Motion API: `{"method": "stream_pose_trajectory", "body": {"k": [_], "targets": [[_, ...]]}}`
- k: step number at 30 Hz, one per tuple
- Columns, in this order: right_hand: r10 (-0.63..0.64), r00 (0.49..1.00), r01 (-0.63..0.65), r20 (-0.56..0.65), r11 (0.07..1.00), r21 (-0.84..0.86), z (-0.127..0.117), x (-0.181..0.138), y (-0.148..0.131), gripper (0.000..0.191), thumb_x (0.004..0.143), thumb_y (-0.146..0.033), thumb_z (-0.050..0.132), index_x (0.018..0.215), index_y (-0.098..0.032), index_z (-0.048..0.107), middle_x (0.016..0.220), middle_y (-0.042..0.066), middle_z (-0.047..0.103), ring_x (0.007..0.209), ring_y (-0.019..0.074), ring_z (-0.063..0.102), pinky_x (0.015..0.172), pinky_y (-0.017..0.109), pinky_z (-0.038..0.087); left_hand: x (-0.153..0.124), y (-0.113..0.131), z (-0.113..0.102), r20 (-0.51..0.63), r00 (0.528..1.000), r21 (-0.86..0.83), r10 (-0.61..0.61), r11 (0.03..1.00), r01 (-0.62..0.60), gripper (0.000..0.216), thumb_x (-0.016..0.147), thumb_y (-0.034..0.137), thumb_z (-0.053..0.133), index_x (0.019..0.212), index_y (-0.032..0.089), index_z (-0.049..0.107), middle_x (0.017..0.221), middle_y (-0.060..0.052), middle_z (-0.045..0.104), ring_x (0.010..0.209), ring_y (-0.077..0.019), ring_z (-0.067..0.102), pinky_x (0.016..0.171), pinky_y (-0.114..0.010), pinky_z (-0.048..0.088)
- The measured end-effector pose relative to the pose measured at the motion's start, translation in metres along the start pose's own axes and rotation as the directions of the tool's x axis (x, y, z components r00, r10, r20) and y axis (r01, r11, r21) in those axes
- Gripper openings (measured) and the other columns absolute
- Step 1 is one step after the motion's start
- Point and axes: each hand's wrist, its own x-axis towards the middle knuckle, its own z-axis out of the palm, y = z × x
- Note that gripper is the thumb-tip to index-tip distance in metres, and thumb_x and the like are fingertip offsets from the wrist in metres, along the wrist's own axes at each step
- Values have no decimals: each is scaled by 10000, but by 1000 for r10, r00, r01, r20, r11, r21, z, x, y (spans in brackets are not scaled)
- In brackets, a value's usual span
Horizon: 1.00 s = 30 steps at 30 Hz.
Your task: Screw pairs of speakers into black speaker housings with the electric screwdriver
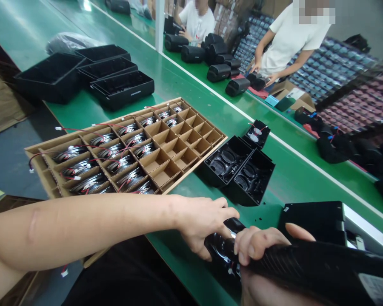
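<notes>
Stretching in from the left, my left hand (207,223) has its fingers curled over the edge of a black speaker housing (215,263). Shiny round speaker drivers (225,244) sit in that housing, partly covered by my fingers. My right hand (261,244) is closed around the ribbed black body of an electric screwdriver (309,267), its front end close to my left fingers. The screwdriver's tip is hidden. Behind my left forearm, a cardboard divider tray (175,185) holds several loose drivers with red-and-black wires, along with bare cells on its right side.
Open speaker housings (253,178) stand beyond my hands, near a small speaker part (257,134). A black box-like device (315,219) is at the right. More black housings (121,87) lie back left. Across the green conveyor table (191,91), two people handle black speakers (218,72).
</notes>
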Motion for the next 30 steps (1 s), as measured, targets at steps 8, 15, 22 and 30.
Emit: {"method": "stream_pose_trajectory", "body": {"k": [8, 15, 22, 30], "targets": [[27, 995, -36, 100, 995, 92, 5, -1, 3, 639, 993, -772, 388, 1156, -292, 778, 571, -41, 602, 392, 118, 483, 403, 257, 460, 1, 0, 3, -34, 999, 4, 25, 1000, -25, 518, 792, 506, 854, 1255, 288, 771, 1392, -141, 527, 1135, -368, 529, 866, -490, 599], [-4, 983, -9, 185, 998, 70, 4, -8, 9, 361, 1070, -412, 411, 1194, -332, 741, 586, -64, 590, 379, 123, 462, 390, 248, 429, 0, 1, 4, -41, 999, 16, 20, 1000, -20, 508, 787, 516, 852, 1229, 278, 775, 1442, -146, 497, 1155, -367, 526, 892, -488, 592], [-13, 966, -5, 260, 998, 66, -6, -10, 15, 360, 1076, -372, 387, 1262, -338, 692, 646, -56, 611, 438, 130, 518, 450, 271, 458, 0, 2, 2, -24, 1000, 19, 13, 1000, -13, 549, 791, 516, 845, 1274, 269, 760, 1444, -148, 501, 1167, -369, 525, 915, -500, 592], [83, 996, -64, 38, 928, -366, -47, -18, 3, 420, 1018, -508, 606, 1315, -211, 614, 935, 20, 681, 722, 154, 643, 639, 333, 595, 1, 3, 3, -35, 999, -23, -20, 1000, 19, 685, 749, 493, 864, 1392, 328, 696, 1461, -143, 509, 1165, -379, 549, 912, -533, 589]]}}
